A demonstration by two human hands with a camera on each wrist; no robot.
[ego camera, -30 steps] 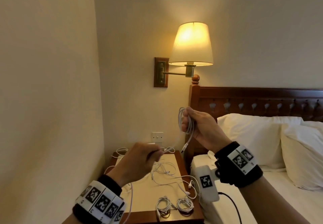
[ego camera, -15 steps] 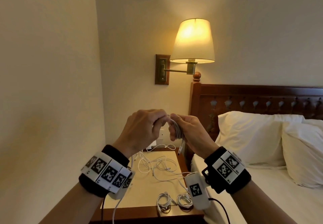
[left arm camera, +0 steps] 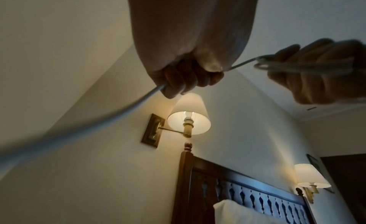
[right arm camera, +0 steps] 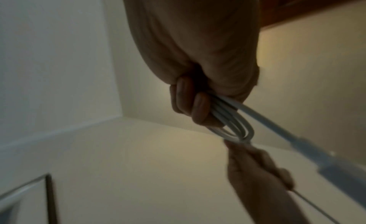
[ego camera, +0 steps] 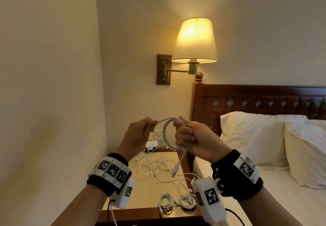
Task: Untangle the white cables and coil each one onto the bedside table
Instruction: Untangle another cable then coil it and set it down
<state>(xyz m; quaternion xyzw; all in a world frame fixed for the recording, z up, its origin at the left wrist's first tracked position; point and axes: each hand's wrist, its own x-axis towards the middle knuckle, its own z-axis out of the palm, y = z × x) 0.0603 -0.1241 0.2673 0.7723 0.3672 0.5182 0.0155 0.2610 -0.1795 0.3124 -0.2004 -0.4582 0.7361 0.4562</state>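
Observation:
Above the bedside table [ego camera: 144, 197], my right hand [ego camera: 192, 137] grips a coil of white cable [ego camera: 165, 137] wound in several loops, its USB plug [ego camera: 175, 172] dangling below. My left hand [ego camera: 139, 134] pinches the free strand of the same cable [left arm camera: 103, 122] just left of the coil; the strand runs on through my fist. In the right wrist view my fingers [right arm camera: 190, 105] curl round the loops [right arm camera: 233, 125]. A tangle of thin white cables [ego camera: 158, 167] lies on the table's far half. Two small finished coils [ego camera: 176, 203] sit at its front edge.
A lit wall lamp [ego camera: 195, 40] hangs above the table. A wall socket [ego camera: 158, 135] and a white charger [ego camera: 151, 144] are at the back. The bed with white pillows [ego camera: 255, 137] and a dark wooden headboard [ego camera: 264, 99] stands to the right; a wall closes the left.
My left hand rose from the table to meet the right, then drew a short way left along the cable. The coil in my right hand gained a loop and hangs lower.

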